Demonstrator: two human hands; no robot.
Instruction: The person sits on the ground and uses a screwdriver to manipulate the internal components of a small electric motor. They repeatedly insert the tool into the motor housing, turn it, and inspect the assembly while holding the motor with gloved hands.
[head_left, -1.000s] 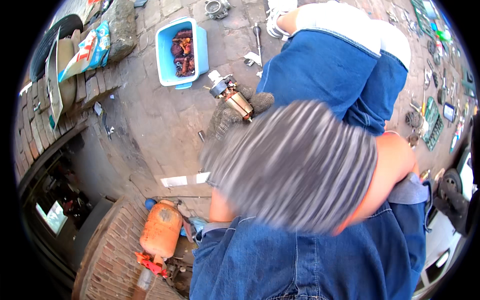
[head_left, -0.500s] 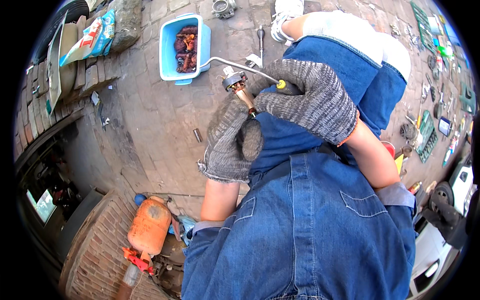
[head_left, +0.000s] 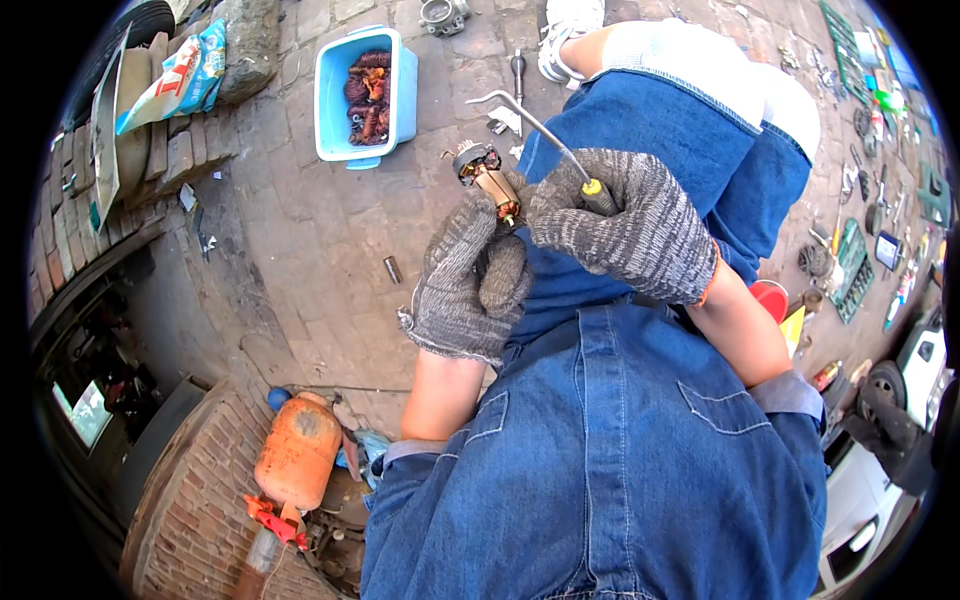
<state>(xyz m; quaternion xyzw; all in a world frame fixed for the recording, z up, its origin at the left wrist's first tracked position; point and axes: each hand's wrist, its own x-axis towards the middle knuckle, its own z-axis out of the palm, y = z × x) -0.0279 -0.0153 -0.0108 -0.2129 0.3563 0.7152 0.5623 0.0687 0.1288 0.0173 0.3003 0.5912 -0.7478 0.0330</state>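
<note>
My left hand [head_left: 462, 278], in a grey knit glove, is closed around a small motor part [head_left: 490, 182] with copper windings and a dark round end, which points away from me. In my right hand [head_left: 630, 225], gloved alike, is a hook tool [head_left: 541, 130] with a bent metal shaft and a dark handle ringed in yellow. Its bent tip is up in the air beyond the motor part, apart from it. My right fingers are right beside the part's near end. Both hands are over my denim-covered lap.
A light blue tub [head_left: 404, 100] of copper coils stands on the paved ground ahead, with a screwdriver [head_left: 518, 78] and a metal housing [head_left: 444, 16] nearby. A short metal cylinder [head_left: 392, 270] lies left of my hands. An orange tank [head_left: 298, 452] is at lower left; tool trays [head_left: 852, 272] lie right.
The hook tool has swung up and right, away from the motor part and the tub. My right hand has shifted slightly right and down, exposing more of the windings.
</note>
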